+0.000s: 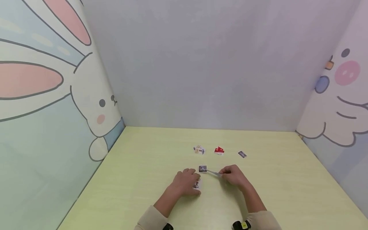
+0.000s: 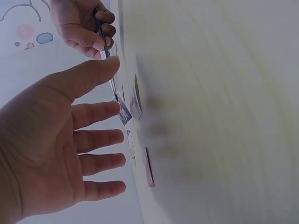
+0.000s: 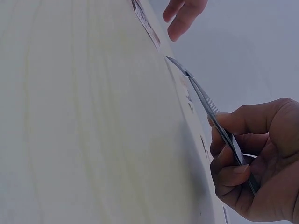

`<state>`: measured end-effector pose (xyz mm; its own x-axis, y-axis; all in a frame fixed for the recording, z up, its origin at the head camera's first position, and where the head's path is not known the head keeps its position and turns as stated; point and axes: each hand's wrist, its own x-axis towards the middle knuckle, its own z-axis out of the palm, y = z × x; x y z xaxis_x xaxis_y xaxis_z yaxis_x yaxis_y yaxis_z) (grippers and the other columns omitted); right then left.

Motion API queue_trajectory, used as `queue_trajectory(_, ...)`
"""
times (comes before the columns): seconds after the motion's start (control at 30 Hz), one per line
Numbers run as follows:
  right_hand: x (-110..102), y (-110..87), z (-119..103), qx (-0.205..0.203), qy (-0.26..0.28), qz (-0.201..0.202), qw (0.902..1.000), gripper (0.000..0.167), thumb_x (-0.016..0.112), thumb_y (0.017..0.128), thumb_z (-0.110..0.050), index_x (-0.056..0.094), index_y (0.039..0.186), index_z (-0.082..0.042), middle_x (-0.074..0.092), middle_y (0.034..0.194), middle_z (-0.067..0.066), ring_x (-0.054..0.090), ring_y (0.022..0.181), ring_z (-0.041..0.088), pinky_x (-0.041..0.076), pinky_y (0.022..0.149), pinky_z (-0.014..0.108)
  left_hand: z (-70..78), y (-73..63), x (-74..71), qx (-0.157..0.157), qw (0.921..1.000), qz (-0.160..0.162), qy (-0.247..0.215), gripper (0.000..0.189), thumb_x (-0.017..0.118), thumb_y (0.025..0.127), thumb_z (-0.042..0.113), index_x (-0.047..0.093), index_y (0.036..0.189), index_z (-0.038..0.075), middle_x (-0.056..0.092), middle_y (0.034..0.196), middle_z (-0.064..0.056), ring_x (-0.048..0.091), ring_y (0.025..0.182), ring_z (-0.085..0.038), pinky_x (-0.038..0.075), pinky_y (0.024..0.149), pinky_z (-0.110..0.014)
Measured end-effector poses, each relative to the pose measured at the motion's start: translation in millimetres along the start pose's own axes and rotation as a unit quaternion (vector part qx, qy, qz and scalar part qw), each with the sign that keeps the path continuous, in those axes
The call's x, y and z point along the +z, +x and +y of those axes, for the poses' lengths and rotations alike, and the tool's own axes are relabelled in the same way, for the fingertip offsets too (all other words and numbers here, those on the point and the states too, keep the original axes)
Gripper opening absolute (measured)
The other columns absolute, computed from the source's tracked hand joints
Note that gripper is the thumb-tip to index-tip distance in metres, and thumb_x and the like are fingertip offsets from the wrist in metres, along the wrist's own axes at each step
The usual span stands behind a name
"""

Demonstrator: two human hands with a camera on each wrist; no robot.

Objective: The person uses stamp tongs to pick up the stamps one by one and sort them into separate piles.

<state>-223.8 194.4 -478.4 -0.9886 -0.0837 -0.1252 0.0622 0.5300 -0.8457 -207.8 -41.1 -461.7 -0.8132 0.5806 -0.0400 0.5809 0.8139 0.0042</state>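
Observation:
My right hand pinches a pair of metal tweezers between thumb and fingers. In the head view the tweezers' tips meet the right edge of a small white-bordered picture card; whether they grip it I cannot tell. My left hand has its fingers straight and spread, with nothing held in the left wrist view. Beside and partly under that hand in the head view lies another small printed card, its left part hidden by the fingers.
Farther back on the pale yellow table lie a cluster of small cut-out pictures, some red and white pieces and a dark picture card. A grey wall stands behind, with cartoon-printed panels at both sides.

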Motion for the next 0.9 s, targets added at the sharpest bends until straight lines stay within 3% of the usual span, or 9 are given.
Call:
queue_trajectory(0.17,-3.2,-5.7,1.2,0.005,0.006,0.008,0.9999,0.012,0.059,0.082,0.005,0.069,0.085,0.001,0.055,0.072,0.005,0.046,0.066,0.019,0.038,0.056,0.030,0.4,-5.1,0.6,0.023,0.9997,0.011,-0.004,0.052,0.070,0.074,0.053,0.062,0.115,0.022,0.055,0.115,0.002,0.051,0.105,-0.017,0.046,0.077,-0.037)
queue_trajectory(0.53,-12.7,-18.4,9.6,0.014,0.020,0.025,0.9994,0.012,0.059,0.081,0.004,0.069,0.087,0.002,0.057,0.074,0.006,0.046,0.064,0.019,0.040,0.053,0.030,-2.6,-12.0,0.1,0.042,0.9989,0.018,-0.012,0.052,0.070,0.076,0.051,0.062,0.117,0.021,0.056,0.119,0.001,0.050,0.112,-0.017,0.045,0.085,-0.036)
queue_trajectory(0.9,-30.4,-20.2,16.3,0.023,0.027,0.032,0.9989,0.015,0.057,0.081,0.003,0.068,0.092,0.004,0.056,0.075,0.007,0.046,0.065,0.020,0.039,0.053,0.031,-9.2,-19.1,0.5,0.061,0.9979,0.001,-0.022,0.057,0.069,0.078,0.050,0.057,0.125,0.019,0.053,0.126,0.000,0.046,0.118,-0.019,0.044,0.087,-0.039)
